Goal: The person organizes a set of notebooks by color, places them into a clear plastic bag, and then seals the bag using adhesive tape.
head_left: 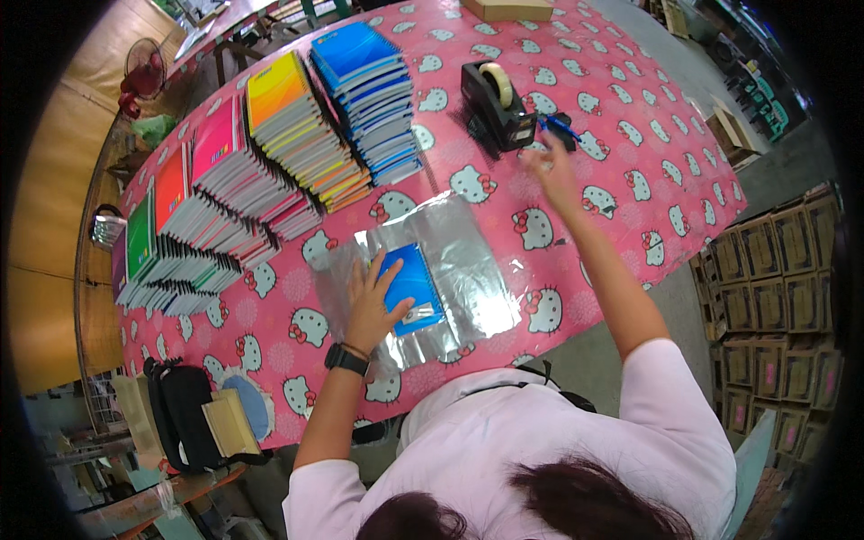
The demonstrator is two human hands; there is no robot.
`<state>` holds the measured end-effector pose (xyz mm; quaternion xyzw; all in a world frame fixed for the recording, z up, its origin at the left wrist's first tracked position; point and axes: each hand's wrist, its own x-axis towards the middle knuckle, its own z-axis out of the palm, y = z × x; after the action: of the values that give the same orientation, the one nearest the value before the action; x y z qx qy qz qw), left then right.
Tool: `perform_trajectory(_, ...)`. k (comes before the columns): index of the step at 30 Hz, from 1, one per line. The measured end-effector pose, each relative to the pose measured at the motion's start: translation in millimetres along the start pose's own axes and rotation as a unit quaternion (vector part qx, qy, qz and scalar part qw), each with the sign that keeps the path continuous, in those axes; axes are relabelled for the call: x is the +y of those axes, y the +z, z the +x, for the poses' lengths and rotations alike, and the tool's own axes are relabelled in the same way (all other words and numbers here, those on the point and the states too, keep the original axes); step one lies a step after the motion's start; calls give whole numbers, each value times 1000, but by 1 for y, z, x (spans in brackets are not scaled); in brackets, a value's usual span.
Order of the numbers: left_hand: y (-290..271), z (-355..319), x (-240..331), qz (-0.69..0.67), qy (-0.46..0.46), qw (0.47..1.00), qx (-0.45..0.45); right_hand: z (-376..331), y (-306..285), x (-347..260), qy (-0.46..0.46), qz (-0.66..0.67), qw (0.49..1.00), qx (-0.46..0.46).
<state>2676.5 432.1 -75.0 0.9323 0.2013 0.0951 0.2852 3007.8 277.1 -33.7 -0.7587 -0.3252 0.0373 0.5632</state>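
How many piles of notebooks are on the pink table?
6, fanned in a row along the far side: blue, orange, pink, red, green and purple. More may hide past the edge.

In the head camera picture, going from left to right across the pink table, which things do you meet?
Green notebook stack → red stack → pink stack → orange stack → left hand on a blue notebook inside silver wrap → black tape dispenser → right hand.

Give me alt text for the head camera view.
A person's left hand presses a blue notebook onto a silver wrapping sheet on a pink cartoon-cat table, while the right hand reaches toward a black tape dispenser. Fanned notebook stacks lie beyond.
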Motion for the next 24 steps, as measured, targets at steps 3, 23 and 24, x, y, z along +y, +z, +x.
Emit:
perform_trajectory(3, 6, 12, 9, -4, 27, 1000, -3, 92, -41, 84, 1, -86, 991, 101)
perform_trajectory(23, 6, 9, 12, 17, -3, 1000, -2, 140, -3, 79, 210, -20, 977, -25)
perform_trajectory(24, 4, 5, 11, 19, -7, 1000, 3, 135, -2, 70, 208, -20, 977, -40)
